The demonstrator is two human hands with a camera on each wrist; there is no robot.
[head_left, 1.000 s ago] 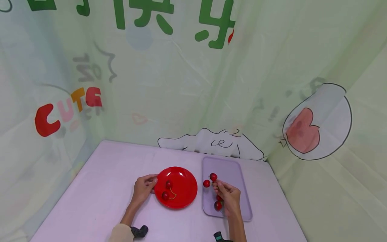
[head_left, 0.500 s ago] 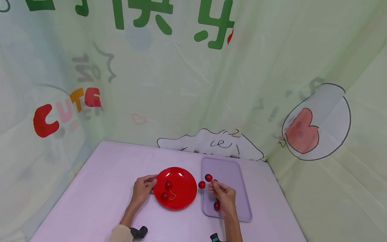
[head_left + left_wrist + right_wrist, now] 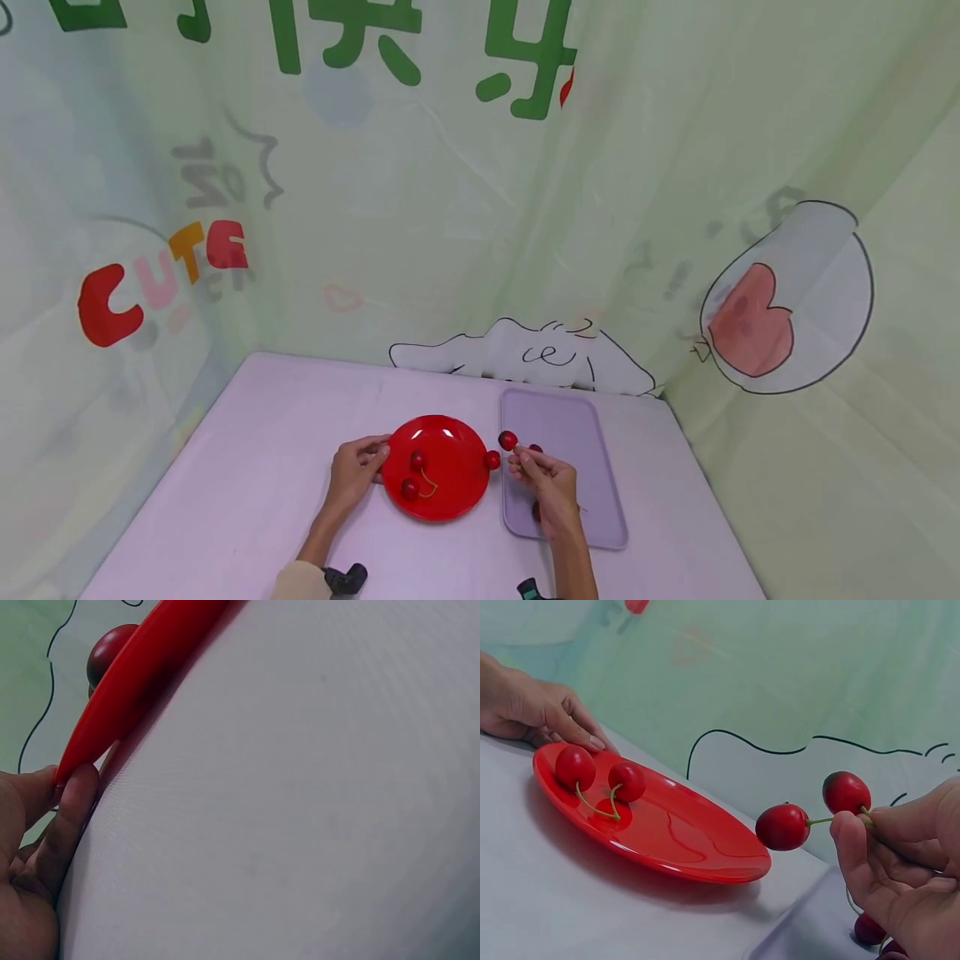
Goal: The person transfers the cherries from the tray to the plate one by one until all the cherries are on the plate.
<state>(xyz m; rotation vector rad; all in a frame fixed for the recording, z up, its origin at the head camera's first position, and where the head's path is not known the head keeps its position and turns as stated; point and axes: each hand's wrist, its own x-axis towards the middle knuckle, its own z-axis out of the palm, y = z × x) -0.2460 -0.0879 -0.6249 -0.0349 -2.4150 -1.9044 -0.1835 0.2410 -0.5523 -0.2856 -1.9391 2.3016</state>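
Observation:
My left hand [image 3: 352, 471] pinches the left rim of a red plate [image 3: 457, 492] between thumb and fingers. On the plate lies a pair of cherries [image 3: 627, 781] joined by green stems. My right hand [image 3: 551, 492] pinches the stems of a second pair of cherries [image 3: 783, 827] between thumb and forefinger. In the head view one cherry of this held pair overlaps the plate's right rim; the other cherry [image 3: 507, 440] is a little higher, over the tray's left edge. More cherries [image 3: 869, 928] lie below the right hand, partly hidden by it.
A light purple tray [image 3: 558, 408] lies to the right of the plate on the pale table [image 3: 300, 408], under my right hand. A printed curtain [image 3: 450, 250] rises behind the table's back edge and along its sides.
My right hand has moved left with the held pair of cherries, from above the tray to the plate's right rim. The left hand has kept its grip on the plate.

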